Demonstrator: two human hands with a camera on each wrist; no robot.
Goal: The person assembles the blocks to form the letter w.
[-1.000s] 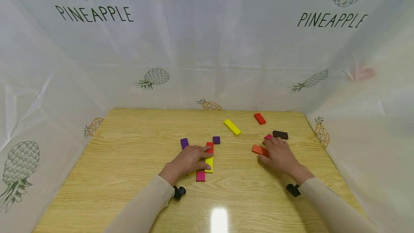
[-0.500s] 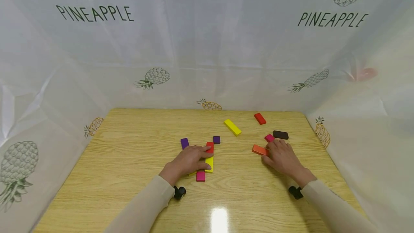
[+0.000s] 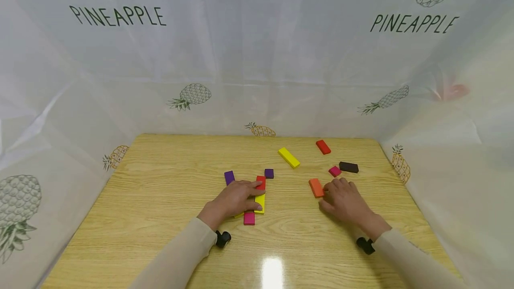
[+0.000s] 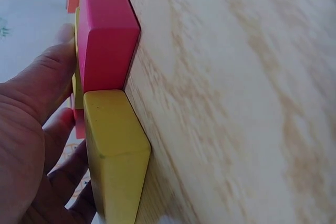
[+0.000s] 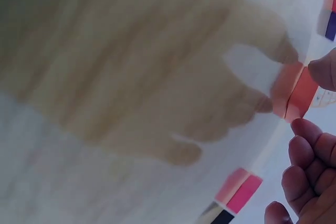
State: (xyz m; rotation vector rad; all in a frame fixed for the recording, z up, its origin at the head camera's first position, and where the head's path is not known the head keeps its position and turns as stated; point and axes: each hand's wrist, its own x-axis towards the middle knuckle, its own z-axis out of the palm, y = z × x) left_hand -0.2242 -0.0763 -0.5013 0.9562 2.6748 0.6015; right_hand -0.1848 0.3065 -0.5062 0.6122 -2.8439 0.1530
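Note:
In the head view my left hand (image 3: 237, 199) rests over a cluster of flat blocks, fingers spread across the red block (image 3: 261, 182) and the yellow block (image 3: 259, 203). A magenta block (image 3: 249, 218) and a purple block (image 3: 229, 177) stick out from under it. The left wrist view shows the magenta block (image 4: 110, 30) beside another yellow block (image 4: 118, 145), with the thumb above. My right hand (image 3: 346, 200) is at the right end of the orange block (image 3: 316, 187), thumb and index finger apart near its edge. A small magenta block (image 3: 335, 171) lies just beyond the fingers.
Farther back on the wooden table (image 3: 180, 159) lie a yellow block (image 3: 288, 158), a red block (image 3: 323, 147) and a black block (image 3: 348, 167). A small purple block (image 3: 269, 173) sits near the cluster. Pineapple-printed sheeting (image 3: 257, 57) encloses the back and sides.
The orange block has turned from lying mostly sideways to pointing more away from me, shifting slightly left. My right hand has moved a little nearer and left. The left hand stays still.

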